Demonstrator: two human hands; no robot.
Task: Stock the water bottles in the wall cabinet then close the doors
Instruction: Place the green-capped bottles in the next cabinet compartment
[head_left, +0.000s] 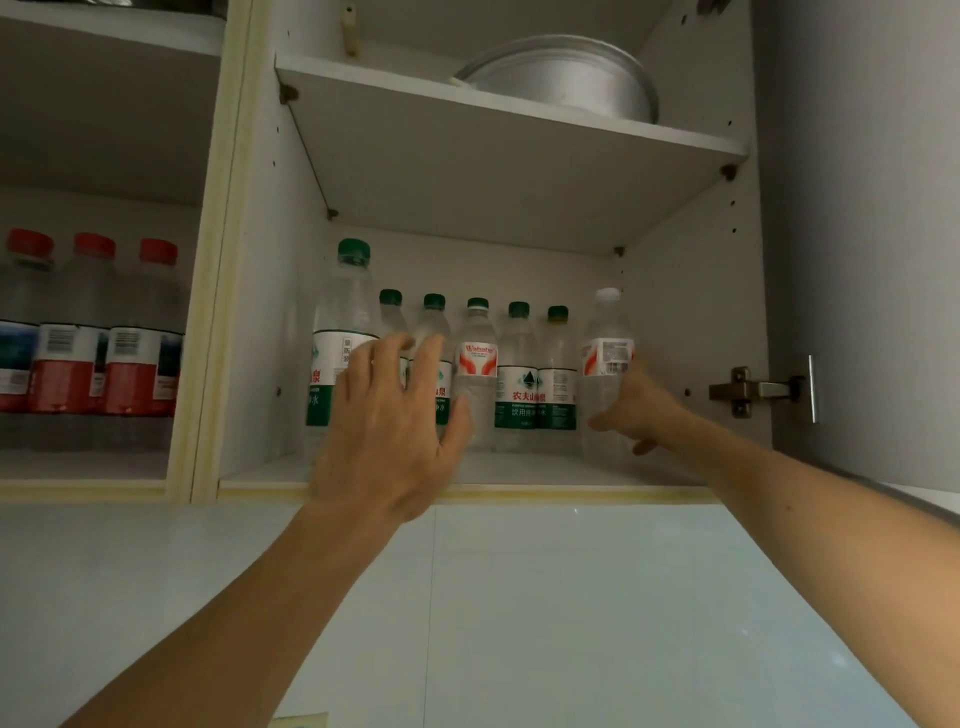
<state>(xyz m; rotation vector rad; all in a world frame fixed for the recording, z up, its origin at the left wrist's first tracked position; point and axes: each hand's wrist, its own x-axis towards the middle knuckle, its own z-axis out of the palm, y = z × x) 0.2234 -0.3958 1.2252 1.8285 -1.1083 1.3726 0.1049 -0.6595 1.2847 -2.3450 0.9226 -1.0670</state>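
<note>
The wall cabinet (691, 291) stands open, and a row of water bottles lines its lower shelf (519, 470). A tall green-capped bottle (343, 332) stands at the left, with several smaller green-capped bottles (519, 374) beside it. At the right end is a white-capped bottle (605, 364) with a red and white label. My right hand (641, 405) is wrapped around its lower right side. My left hand (389, 431) is raised in front of the left bottles with fingers spread, holding nothing and hiding parts of them.
The open right door (872, 234) with its hinge (753, 389) hangs at the right. A metal pot (566, 83) sits on the upper shelf. The left compartment holds red-capped bottles (88, 332). White wall tiles (519, 597) lie below the cabinet.
</note>
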